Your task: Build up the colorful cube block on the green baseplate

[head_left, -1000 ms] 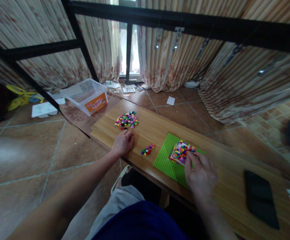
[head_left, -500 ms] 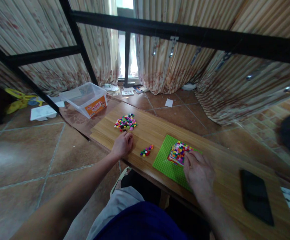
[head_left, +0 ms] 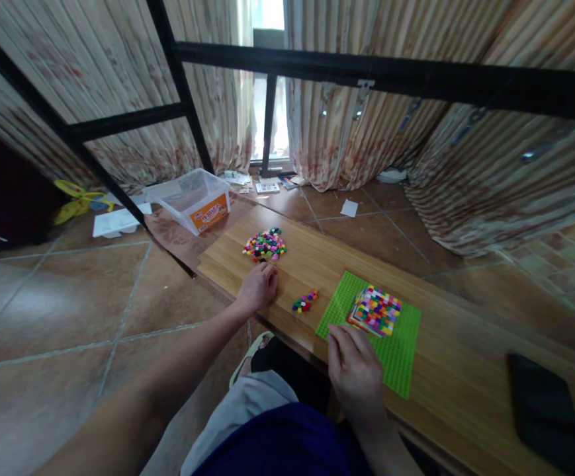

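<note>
**A:** Starting at the left, what's there?

**B:** A clear plastic box [head_left: 190, 201] on the floor. Next comes the wooden board [head_left: 327, 261], with a big pile of tiny bricks [head_left: 265, 243] at its far left end.

**A:** And the left hand [head_left: 260, 287]?

**B:** It rests on the board just in front of that pile, fingers curled under. I can't tell whether they pinch a brick.

**A:** Further right?

**B:** A small cluster of bricks [head_left: 306, 302] sits between the left hand and the green baseplate [head_left: 399, 354]. The right hand [head_left: 354, 367] lies on the plate's near left corner, fingers drawn together and bent. Whether it holds anything is hidden.

**A:** Where's the build?

**B:** The multicoloured brick block [head_left: 375, 309] stands on the plate's far half, just beyond the right fingertips and not touching them.

**A:** How would it handle?

**B:** I'd judge it light and rigid, though the layers could pop apart. Hold it low by two opposite sides, or carry it on the thin plate. Single bricks are small and slick, so they need a fingertip pinch.

**A:** Anything else?

**B:** A black phone [head_left: 545, 413] lies at the far right.
</note>
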Motion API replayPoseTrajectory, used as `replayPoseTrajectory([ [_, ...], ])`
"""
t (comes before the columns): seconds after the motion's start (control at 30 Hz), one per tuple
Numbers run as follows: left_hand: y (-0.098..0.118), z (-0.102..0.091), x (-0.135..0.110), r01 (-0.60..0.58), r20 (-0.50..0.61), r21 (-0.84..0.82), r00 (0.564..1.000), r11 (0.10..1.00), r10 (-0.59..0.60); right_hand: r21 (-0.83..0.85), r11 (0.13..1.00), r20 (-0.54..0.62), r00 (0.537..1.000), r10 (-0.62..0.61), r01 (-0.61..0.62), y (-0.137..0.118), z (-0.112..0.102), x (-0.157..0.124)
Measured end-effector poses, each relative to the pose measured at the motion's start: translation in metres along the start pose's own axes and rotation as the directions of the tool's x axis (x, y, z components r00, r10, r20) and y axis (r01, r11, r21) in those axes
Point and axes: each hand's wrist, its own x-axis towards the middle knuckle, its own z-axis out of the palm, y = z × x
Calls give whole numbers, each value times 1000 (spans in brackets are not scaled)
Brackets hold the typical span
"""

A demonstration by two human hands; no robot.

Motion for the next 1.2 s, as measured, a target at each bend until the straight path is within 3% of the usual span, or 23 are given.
replayPoseTrajectory([
  [0.13,1,0,0,-7,0,8,1000,1000,7,-30,999,112,993,45,-42,0,30,10],
  [0.33,-1,2,-1,-17,1,0,1000,1000,17,-109,986,180,973,141,-123,11,67,37],
  [0.63,-3,3,0,-8,3,-18,1000,1000,8,-119,985,224,963,151,-127,16,87,46],
  [0.73,-2,2,0,-8,10,-23,1000,1000,9,-75,990,214,968,132,-119,15,83,44],
  [0.93,-2,1,0,-8,8,-38,1000,999,8,232,952,72,980,188,-200,4,53,36],
  [1.2,-4,2,0,-16,-9,-1,1000,1000,16,421,786,89,883,461,-453,9,-8,8],
])
